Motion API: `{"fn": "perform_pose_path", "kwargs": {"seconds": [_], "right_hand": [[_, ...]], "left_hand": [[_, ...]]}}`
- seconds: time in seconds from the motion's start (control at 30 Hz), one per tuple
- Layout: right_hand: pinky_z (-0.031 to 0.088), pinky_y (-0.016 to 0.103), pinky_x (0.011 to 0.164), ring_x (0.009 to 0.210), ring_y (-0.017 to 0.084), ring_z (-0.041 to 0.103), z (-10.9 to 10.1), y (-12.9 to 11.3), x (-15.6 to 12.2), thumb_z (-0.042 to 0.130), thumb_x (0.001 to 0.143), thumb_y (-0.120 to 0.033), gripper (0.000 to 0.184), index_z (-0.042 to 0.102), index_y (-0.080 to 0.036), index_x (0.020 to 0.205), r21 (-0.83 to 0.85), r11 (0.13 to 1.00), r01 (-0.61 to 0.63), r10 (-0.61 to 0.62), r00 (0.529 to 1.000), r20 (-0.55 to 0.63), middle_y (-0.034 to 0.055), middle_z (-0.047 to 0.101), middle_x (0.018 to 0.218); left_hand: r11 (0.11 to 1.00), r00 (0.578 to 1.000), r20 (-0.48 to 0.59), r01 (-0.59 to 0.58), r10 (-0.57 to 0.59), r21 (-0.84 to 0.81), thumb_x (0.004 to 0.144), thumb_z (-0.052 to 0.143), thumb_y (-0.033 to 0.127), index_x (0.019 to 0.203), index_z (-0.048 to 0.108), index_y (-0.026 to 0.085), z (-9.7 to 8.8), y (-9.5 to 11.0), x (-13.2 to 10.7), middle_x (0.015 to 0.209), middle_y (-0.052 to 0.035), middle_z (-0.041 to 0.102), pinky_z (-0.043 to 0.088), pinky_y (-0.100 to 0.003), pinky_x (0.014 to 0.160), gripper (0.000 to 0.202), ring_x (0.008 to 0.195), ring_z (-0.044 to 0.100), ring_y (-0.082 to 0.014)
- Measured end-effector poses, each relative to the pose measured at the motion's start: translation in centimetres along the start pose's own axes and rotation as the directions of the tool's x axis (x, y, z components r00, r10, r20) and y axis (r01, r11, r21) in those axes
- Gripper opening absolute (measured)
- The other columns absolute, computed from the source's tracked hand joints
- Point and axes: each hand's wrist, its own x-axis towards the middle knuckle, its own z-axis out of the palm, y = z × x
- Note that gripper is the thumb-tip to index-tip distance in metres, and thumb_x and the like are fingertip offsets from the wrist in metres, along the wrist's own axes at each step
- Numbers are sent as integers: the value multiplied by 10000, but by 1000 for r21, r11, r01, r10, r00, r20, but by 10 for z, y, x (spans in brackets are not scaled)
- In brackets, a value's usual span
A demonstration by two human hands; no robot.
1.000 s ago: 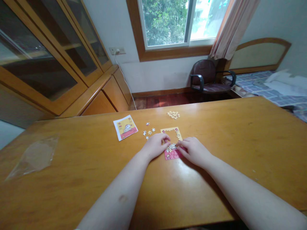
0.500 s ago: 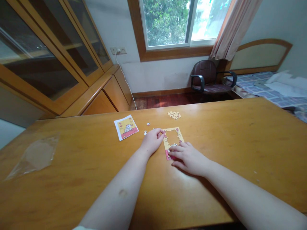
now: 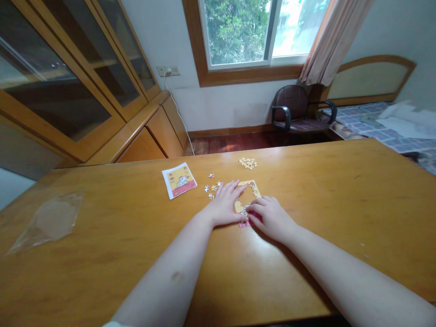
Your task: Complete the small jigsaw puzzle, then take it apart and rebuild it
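Have the jigsaw puzzle (image 3: 256,188) near the centre of the frame, flat on the wooden table (image 3: 136,254), partly covered by both hands. Seem, judging from what shows, to be partway through: have yellow border joined along the top and right, with pink and white-patterned pieces fitted along the bottom. See an unfilled gap inside, with bare wood showing through. Count about five loose patterned pieces (image 3: 213,188) just beyond the left hand (image 3: 225,204), plus a pile of pale yellow pieces (image 3: 248,163) farther up the frame, apparently all left to place. Rest that left hand across the puzzle's left side with fingers spread wide and thumb by the bottom edge, gripping nothing visible. Hold the right hand (image 3: 270,215) over the lower right part, with thumb and fingertips bent and close together; cannot tell whether pinching a piece or only pressing. Can read no brand, label or writing: make out only a white figure on yellow above red on the picture card (image 3: 179,180), left of centre, with marks too small to tell, and no lettering on the clear plastic bag (image 3: 56,218) at far left.
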Motion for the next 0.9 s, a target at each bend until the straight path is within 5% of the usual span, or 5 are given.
{"fn": "perform_pose_path", "kwargs": {"seconds": [0.1,0.3,0.47,0.9], "right_hand": [[375,335,814,880,188,550,7,2,3,581,895,-355,193,709,-222,949,23,999,23,-23,1000,-3,53,657,898],[377,333,791,851,184,556,11,6,5,624,870,-342,144,727,-247,903,49,998,44,-43,999,-27,40,655,882],[378,334,787,837,184,560,7,11,4,620,871,-312,138,730,-239,913,27,1000,0,0,1000,-15,46,649,870],[371,320,800,861,187,562,-7,12,4,590,881,-272,150,731,-244,924,-53,992,-113,116,992,54,53,643,883]], "left_hand": [[1000,997,78,-20,18,22,599,718,655,1462,285,262,6,2,-1,1567,-137,193,27,-565,1168,1042,1448,130,-335],[999,996,84,-43,41,28,631,727,602,1215,559,263,6,5,0,1547,-114,256,19,-573,1165,696,1445,141,-337],[999,995,88,-42,42,-4,614,765,544,1055,611,258,0,9,0,1483,-107,367,27,-582,1160,548,1436,178,-329],[997,997,58,-47,51,-62,548,820,499,931,609,238,0,4,-1,1469,-109,384,17,-610,1149,509,1436,170,-339]]}}
